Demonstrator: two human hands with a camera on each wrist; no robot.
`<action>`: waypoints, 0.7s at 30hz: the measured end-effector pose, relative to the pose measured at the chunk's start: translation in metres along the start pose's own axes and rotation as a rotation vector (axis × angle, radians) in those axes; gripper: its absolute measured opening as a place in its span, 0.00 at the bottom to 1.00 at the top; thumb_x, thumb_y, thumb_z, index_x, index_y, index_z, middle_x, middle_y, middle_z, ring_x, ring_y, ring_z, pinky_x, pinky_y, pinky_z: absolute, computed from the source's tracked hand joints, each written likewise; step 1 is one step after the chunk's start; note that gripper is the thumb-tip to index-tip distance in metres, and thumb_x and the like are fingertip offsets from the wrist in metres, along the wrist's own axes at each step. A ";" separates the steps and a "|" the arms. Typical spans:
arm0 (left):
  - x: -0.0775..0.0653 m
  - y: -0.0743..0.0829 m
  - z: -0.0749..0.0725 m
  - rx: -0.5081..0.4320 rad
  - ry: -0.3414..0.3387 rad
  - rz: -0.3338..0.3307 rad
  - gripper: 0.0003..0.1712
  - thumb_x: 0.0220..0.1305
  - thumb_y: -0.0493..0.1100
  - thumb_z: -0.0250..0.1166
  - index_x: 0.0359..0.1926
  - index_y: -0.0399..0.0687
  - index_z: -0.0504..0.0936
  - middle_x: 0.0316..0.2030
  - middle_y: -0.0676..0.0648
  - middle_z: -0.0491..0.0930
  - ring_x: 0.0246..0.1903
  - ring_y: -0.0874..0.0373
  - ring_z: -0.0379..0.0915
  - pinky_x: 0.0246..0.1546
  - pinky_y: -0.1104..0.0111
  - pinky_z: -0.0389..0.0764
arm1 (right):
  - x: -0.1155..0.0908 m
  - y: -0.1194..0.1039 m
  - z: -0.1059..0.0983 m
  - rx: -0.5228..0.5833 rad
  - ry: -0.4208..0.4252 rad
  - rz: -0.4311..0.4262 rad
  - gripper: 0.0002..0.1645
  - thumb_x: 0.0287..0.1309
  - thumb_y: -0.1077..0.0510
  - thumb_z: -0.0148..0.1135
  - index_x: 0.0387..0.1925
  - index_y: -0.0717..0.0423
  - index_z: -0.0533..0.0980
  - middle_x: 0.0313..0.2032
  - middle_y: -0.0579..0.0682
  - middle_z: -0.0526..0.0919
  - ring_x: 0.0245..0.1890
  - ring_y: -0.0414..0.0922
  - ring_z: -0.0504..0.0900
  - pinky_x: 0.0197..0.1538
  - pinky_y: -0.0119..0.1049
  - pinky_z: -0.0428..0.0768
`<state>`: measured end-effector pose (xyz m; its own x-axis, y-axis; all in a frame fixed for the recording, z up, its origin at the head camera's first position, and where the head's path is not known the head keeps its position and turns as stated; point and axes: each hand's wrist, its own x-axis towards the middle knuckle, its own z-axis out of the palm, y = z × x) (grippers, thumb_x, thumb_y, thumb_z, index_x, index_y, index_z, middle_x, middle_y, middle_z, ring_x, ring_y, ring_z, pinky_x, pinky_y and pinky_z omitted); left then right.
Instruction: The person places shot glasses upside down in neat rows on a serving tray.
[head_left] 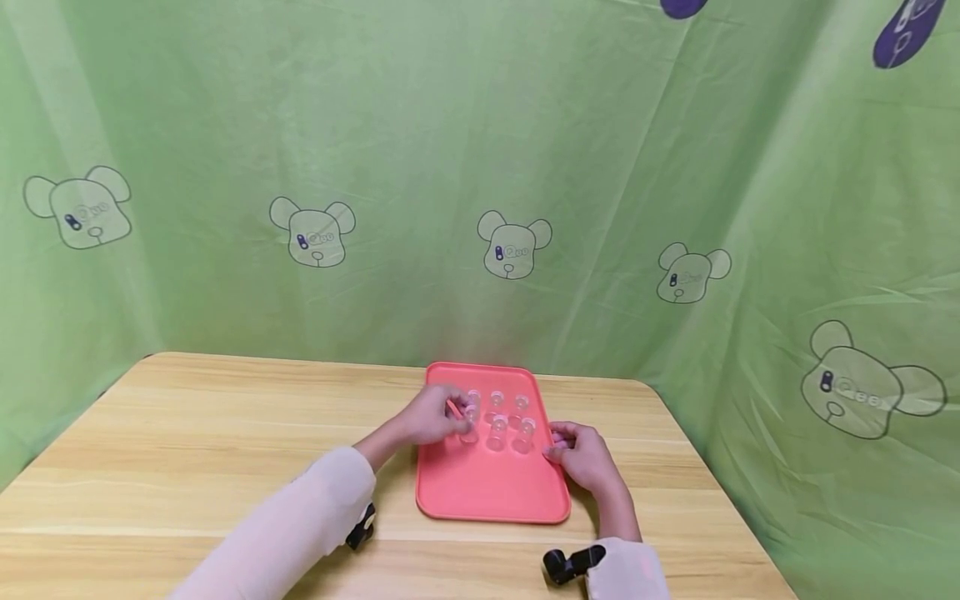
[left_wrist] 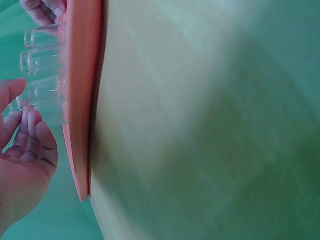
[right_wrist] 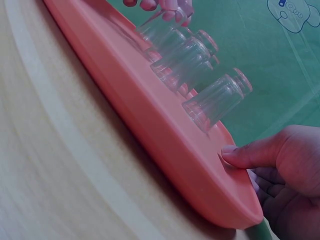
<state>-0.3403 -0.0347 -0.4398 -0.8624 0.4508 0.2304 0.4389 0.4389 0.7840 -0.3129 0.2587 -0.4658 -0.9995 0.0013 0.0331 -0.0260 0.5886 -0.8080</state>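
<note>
A pink-red tray (head_left: 487, 493) lies on the table, bearing several small clear glasses (head_left: 496, 437) in two rows, narrower ends up. My left hand (head_left: 433, 414) is at the tray's left side, thumb and fingers around the upper end of the near-left glass (head_left: 468, 435). In the left wrist view that glass (left_wrist: 46, 92) stands with its wide end toward the tray. My right hand (head_left: 588, 458) grips the tray's right edge; in the right wrist view the thumb (right_wrist: 250, 154) presses on top, while the other fingers are partly hidden outside the rim.
The wooden table (head_left: 225, 450) extends on both sides of the tray. Green curtains (head_left: 420, 167) with printed bear heads hang behind and to the right. Black wrist devices (head_left: 570, 565) are strapped at both sleeves.
</note>
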 end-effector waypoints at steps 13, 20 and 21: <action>-0.001 -0.001 0.004 0.009 -0.039 -0.028 0.10 0.59 0.32 0.73 0.42 0.42 0.85 0.35 0.49 0.81 0.30 0.59 0.76 0.29 0.70 0.80 | 0.000 -0.001 -0.001 -0.003 0.005 -0.007 0.25 0.60 0.70 0.66 0.60 0.68 0.77 0.42 0.56 0.81 0.40 0.48 0.78 0.44 0.36 0.80; 0.000 -0.003 0.005 0.018 -0.039 -0.036 0.11 0.60 0.34 0.74 0.43 0.43 0.85 0.35 0.50 0.81 0.32 0.59 0.77 0.30 0.69 0.80 | 0.001 0.000 0.000 0.005 -0.001 -0.011 0.25 0.60 0.71 0.66 0.60 0.70 0.76 0.42 0.57 0.81 0.40 0.48 0.78 0.43 0.35 0.80; 0.000 -0.004 0.005 0.020 -0.039 -0.034 0.11 0.60 0.34 0.74 0.43 0.42 0.85 0.35 0.50 0.82 0.32 0.59 0.77 0.30 0.69 0.80 | 0.001 0.000 0.000 0.005 0.000 -0.010 0.25 0.60 0.71 0.66 0.60 0.70 0.76 0.42 0.57 0.81 0.40 0.48 0.78 0.43 0.34 0.80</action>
<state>-0.3410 -0.0321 -0.4454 -0.8666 0.4651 0.1807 0.4146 0.4697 0.7794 -0.3135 0.2588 -0.4651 -0.9991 -0.0051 0.0414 -0.0366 0.5847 -0.8104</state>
